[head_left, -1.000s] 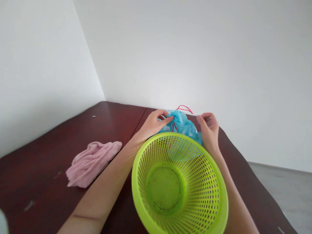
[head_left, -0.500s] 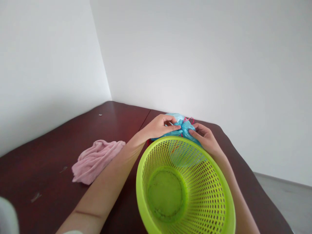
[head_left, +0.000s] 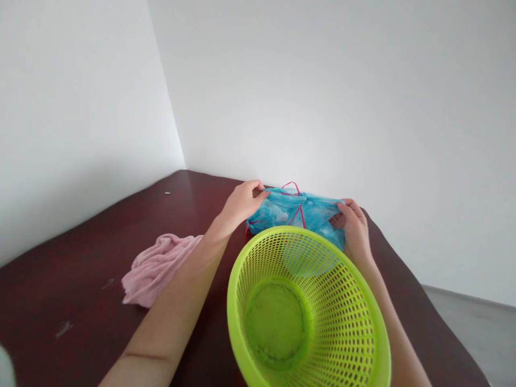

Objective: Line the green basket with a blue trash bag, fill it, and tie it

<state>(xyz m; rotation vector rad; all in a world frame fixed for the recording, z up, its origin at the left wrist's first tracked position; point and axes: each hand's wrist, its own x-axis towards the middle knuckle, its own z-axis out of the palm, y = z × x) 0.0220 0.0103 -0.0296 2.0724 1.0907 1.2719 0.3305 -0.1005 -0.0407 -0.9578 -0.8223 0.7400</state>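
A thin blue plastic bag (head_left: 282,207) with red drawstrings is stretched sideways between my hands, behind the basket. My left hand (head_left: 245,200) pinches its left upper edge between thumb and fingers. At the other end, my right hand (head_left: 355,226) grips the upper right edge, with some fingers behind the translucent film. Red string loops up from the bag's top, and more red string crosses its front. In front stands a lime-green plastic mesh basket (head_left: 342,301), tilted so its inside and round base show; its rim hides the bag's lower part.
A crumpled pink cloth (head_left: 157,269) lies left of my left forearm on the dark red-brown table (head_left: 100,247). White walls (head_left: 302,97) meet at a corner behind the table. A small pale scrap (head_left: 167,193) lies near the back left.
My hands have moved apart, left hand leftward and right hand rightward. The bag, bunched between them before, is now spread wider, with more red string showing.
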